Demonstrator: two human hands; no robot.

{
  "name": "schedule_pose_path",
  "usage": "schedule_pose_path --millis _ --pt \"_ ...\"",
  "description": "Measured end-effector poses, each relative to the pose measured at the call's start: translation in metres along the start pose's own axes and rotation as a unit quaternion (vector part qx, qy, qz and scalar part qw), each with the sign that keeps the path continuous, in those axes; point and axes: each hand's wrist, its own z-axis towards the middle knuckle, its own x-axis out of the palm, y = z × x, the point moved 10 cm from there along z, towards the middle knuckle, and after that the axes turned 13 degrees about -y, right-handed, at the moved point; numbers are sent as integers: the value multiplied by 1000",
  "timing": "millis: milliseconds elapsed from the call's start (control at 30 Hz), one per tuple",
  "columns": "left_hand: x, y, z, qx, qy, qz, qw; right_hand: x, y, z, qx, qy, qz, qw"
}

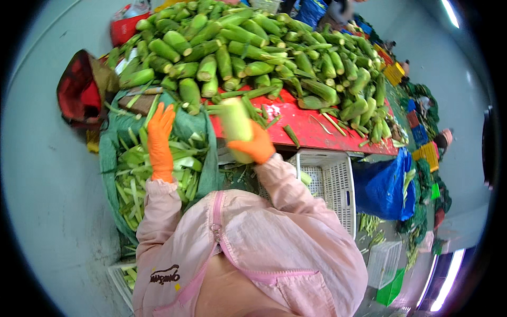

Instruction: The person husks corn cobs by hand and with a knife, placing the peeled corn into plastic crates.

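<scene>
In my right hand (256,143), gloved in orange, is a pale green ear of corn (235,124), held upright and blurred by motion. My left hand (161,140), in a matching glove, has its fingers stretched out and lies over a green woven bag (210,161). Loose corn husks (134,182) fill that bag. Beside the left fingers is a brown block (138,104) at the bag's far rim, with husk strips around it. A large heap of unhusked corn (206,66) covers the far part of the red table (311,122).
Under the table's front edge stands a white crate (346,206) with a pale green piece inside. To its right hangs a blue bag (383,185). A clear bin (384,261) and a green bin (391,288) are farther right. A dark red sack (79,90) stands far left.
</scene>
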Motion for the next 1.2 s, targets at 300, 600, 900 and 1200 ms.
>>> schedule_pose_path --millis 300,600,900,1200 --pt "13 140 -11 -230 -49 53 970 -377 -155 -125 268 -397 -438 760" --pt "25 155 -6 -243 -84 127 958 -364 -145 39 -93 -385 -228 889" --pt "16 132 -33 -203 -146 165 954 -97 -39 289 -317 -17 -524 790" --pt "-25 120 -55 -192 -217 154 945 -80 -11 307 -361 50 -474 802"
